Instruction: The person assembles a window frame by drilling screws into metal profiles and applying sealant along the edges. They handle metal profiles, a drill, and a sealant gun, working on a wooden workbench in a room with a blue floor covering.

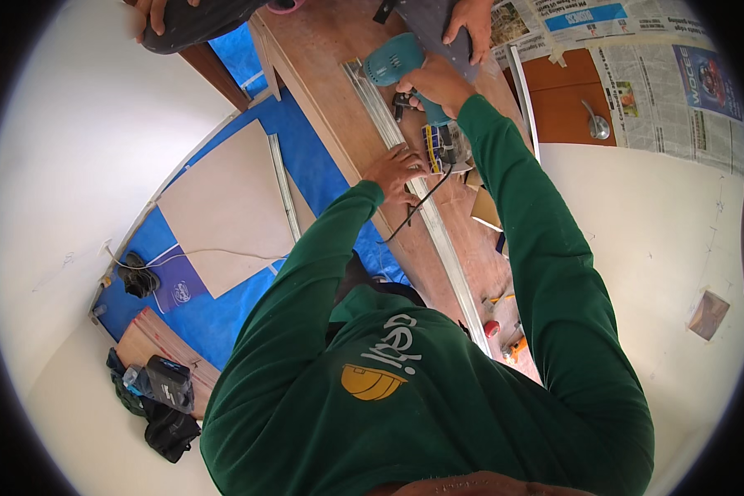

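Note:
My right hand (440, 84) is wrapped around the grip of a teal power drill (395, 59), its head pointing left over the far end of a long metal channel (448, 252). The channel lies lengthwise on a wooden bench (326, 91) and runs back toward my body. My left hand (395, 172) grips the channel partway along, fingers curled over it. The drill's black cord (426, 198) hangs across the channel beside that hand. Just right of the channel sits a blue and yellow box (435, 149). The drill's tip and what it touches are hard to make out.
Across the bench, another person's hand (469, 31) rests on a dark-trousered leg. A red round item (492, 328) and an orange tool (517, 349) lie near me. Left, a pale board (223, 207), a shoe (139, 274) and bags (169, 387) are around a blue sheet (304, 161).

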The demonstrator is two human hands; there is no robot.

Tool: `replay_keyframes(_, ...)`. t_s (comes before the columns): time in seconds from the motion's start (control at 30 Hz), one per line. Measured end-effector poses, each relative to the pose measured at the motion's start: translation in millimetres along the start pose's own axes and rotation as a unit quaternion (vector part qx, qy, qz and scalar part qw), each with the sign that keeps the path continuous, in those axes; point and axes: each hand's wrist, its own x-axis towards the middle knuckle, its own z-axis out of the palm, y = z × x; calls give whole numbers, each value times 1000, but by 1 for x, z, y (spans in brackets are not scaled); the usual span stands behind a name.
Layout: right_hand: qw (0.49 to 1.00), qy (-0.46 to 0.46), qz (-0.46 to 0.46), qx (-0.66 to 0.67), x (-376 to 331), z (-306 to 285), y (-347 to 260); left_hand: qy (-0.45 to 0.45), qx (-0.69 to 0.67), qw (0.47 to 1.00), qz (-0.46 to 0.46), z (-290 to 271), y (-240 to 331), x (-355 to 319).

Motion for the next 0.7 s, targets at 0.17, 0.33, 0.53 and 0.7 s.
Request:
replay_keyframes(0.17,1000,12,-26,7,4,1,14,0,4,1000,6,0,0,0)
replay_keyframes(0.33,1000,9,-7,-6,1,0,10,-13,4,1000,-4,-2,1,1)
replay_keyframes(0.53,999,24,-24,1,-1,3,9,4,10,1000,1,3,-2,-1)
replay_keyframes(0.7,998,41,-39,15,3,2,16,19,-6,1000,11,5,-2,-1)
